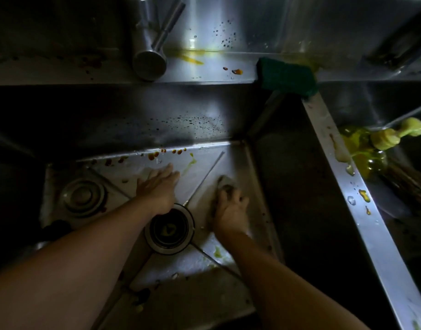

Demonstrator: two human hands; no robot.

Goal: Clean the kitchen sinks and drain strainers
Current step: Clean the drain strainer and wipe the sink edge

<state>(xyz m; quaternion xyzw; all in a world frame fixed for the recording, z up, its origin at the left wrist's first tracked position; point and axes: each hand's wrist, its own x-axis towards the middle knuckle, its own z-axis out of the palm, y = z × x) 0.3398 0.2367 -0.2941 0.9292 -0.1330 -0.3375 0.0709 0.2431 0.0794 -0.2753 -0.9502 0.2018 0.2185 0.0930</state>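
At the far left of the sink (228, 160) floor lies a round strainer (82, 196), out of its hole and well left of the drain (169, 228). Above it, a tap (150, 44) stands on the back ledge. The left hand (158, 186) rests flat on the wet floor just beyond the drain, fingers straight and close together, holding nothing. Brown spots (154, 154) dot the seam where floor meets back wall, with a green smear (190, 163) just right of the fingertips. The drain sits open between the two forearms, a bit of yellow-green scrap inside. The right hand (231, 206) has its fingers curled down over a pale pad (225, 183), pressed to the floor right of the drain. A green sponge (287, 76) lies on the ledge at the head of the divider (347, 186). Right of the divider, in the second basin, yellow-green mess (381, 139) coats the wall.
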